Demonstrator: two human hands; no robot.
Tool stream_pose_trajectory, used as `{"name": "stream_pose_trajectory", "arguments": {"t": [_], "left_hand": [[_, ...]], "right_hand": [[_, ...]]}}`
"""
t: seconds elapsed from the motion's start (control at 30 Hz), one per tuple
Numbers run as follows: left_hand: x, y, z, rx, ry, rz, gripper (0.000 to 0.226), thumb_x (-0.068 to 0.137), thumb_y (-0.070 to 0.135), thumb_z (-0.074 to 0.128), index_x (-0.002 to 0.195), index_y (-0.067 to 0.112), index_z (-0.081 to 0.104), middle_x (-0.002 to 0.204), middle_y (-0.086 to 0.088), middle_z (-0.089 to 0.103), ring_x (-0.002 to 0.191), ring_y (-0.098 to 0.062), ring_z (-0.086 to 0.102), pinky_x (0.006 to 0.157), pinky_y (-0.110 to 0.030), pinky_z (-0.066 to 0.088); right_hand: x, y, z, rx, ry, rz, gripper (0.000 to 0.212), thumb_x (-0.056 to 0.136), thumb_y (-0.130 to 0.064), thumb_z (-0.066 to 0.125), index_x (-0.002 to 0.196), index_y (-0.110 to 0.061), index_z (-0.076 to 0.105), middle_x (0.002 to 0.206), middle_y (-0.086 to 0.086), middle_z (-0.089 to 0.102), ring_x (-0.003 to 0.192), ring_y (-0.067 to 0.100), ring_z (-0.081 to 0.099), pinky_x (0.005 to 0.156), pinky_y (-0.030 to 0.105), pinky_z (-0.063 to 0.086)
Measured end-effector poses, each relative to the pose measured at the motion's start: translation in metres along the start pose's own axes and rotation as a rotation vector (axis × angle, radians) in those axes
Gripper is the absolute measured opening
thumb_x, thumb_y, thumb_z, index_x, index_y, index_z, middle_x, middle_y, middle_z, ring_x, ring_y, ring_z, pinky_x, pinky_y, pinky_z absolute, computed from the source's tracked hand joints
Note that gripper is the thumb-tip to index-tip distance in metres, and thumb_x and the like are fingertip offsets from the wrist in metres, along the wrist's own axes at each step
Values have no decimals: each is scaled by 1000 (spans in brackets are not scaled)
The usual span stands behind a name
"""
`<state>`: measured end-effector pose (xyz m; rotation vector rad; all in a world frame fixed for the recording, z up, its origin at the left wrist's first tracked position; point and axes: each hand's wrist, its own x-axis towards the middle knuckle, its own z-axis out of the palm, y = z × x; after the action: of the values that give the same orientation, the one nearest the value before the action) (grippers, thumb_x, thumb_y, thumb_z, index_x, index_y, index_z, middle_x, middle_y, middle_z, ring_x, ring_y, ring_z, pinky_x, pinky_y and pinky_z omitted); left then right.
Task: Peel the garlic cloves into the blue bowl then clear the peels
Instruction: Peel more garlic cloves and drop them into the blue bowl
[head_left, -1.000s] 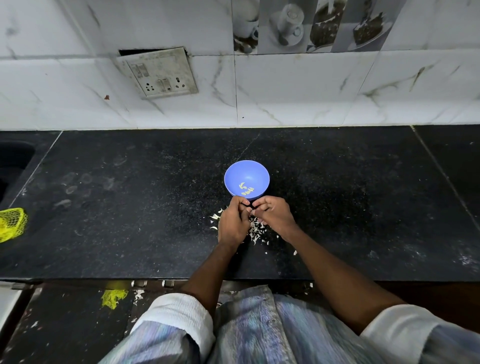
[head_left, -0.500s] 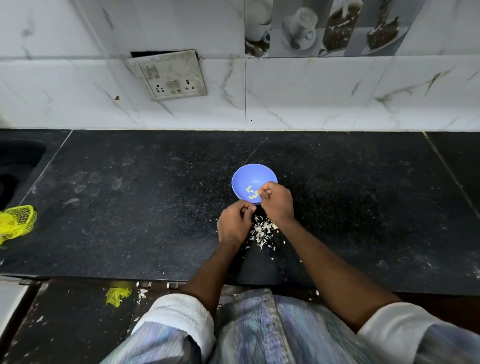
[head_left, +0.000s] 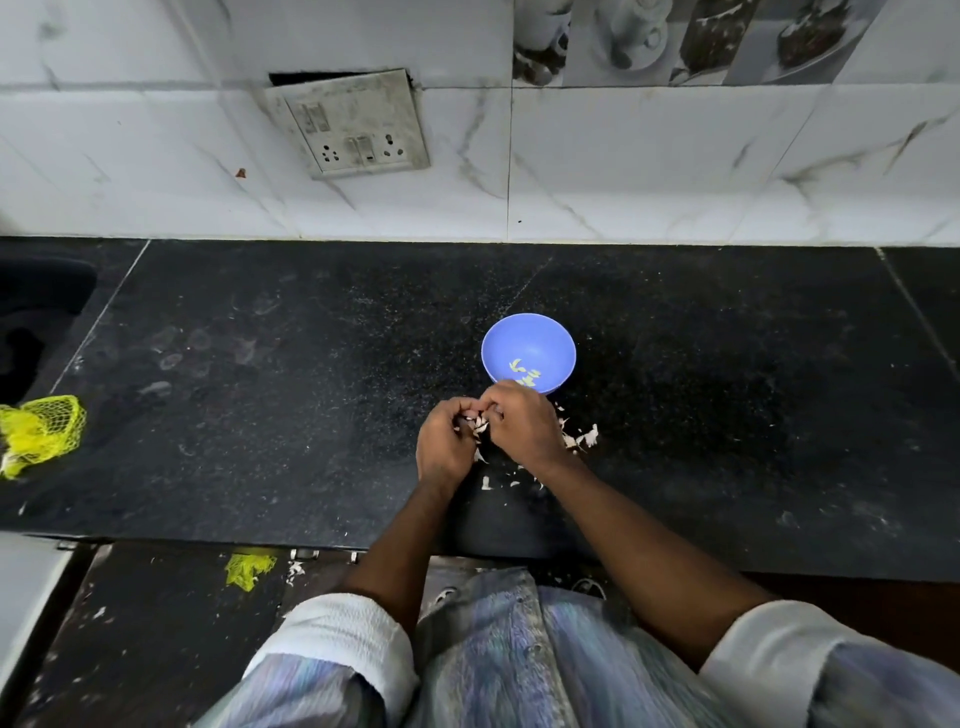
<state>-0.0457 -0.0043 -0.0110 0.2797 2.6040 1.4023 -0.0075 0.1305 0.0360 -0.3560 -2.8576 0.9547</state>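
I am seeing both hands meeting over the table (head_left: 311, 415), fingers curled inward. The left hand (head_left: 442, 441) and right hand (head_left: 522, 427) are each keeping a narrow grip, pinching a garlic clove (head_left: 479, 423) with papery skin between them. The blue bowl (head_left: 528, 352) is sitting just beyond the grip, touching the right knuckles in view; peeled cloves (head_left: 524, 372) are lying inside it. Peels (head_left: 582, 439) are lying scattered beneath and to the right of the grip. A yellow net bag (head_left: 39, 431) is lying far left of it.
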Motion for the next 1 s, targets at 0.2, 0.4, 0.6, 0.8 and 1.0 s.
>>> {"name": "stream_pose_trajectory", "arguments": {"t": [0.2,0.4,0.6,0.8,1.0], "left_hand": [[2,-21,-19,10,71,-25,45,89,-9,51,104,25,76,97,17,70,93,-6,68,93,-34,57],[0,-27,-25,115,-45,31,44,83,-7,58,103,27,76,100,14,69,93,-5,66,92,-30,55],[9,-29,-21,135,-61,60,40,84,-4,59,103,26,77,99,12,69,94,-11,65,91,-38,56],[7,-16,-13,147,-82,102,29,85,3,69,102,27,75,97,13,67,90,-10,62,86,-34,55],[-1,6,-2,-8,-129,70,31,81,11,82,103,32,75,89,16,73,83,-3,68,82,-27,58]], "right_hand": [[-7,1,18,-154,-155,118,30,88,-1,63,108,-23,70,119,1,61,107,30,65,84,41,52],[-9,-2,32,-238,-122,255,33,85,4,62,114,-11,63,124,10,56,116,33,58,89,44,52],[-9,3,41,-159,-23,222,40,76,10,60,109,-13,64,111,6,62,115,28,52,92,39,47],[-8,9,38,245,72,291,26,84,7,61,89,-15,74,88,-5,69,87,11,64,83,31,53],[-13,12,21,809,119,570,11,88,4,69,92,-3,76,79,9,76,65,8,67,62,19,53]]}}
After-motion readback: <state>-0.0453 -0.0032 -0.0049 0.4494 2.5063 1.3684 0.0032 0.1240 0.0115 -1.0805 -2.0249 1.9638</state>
